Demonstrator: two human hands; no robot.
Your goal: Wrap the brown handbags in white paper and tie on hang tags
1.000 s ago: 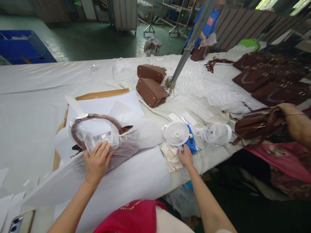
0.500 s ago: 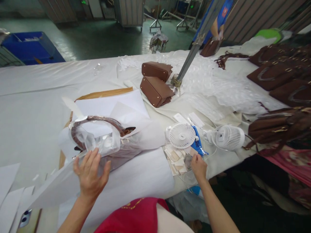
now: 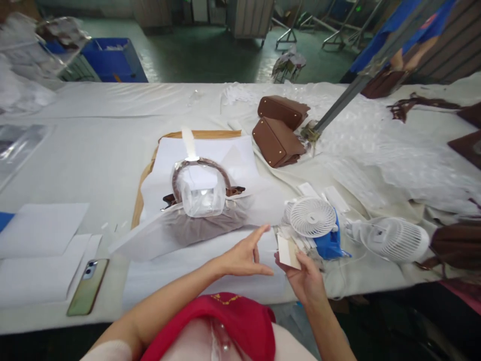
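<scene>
My right hand (image 3: 304,276) holds a small white paper tag (image 3: 288,251) in front of me, close to the table's near edge. My left hand (image 3: 244,255) hovers just left of it with fingers spread and nothing in them, the forefinger stretched toward the tag. Behind them a brown handbag (image 3: 205,218) lies half wrapped in white tissue paper (image 3: 180,260), with its handle (image 3: 201,165) standing up in clear plastic. More tags (image 3: 296,238) are stacked by a small white fan (image 3: 312,216).
A second white fan (image 3: 393,239) lies to the right. Two brown bags (image 3: 280,128) sit further back beside a slanted metal pole (image 3: 345,100). A phone (image 3: 88,287) and paper sheets (image 3: 41,228) lie left. A person in blue (image 3: 398,35) stands at the far side.
My left hand left the wrapped bag and moved right toward my right hand. My right hand lifted a tag from the stack. The view swung left.
</scene>
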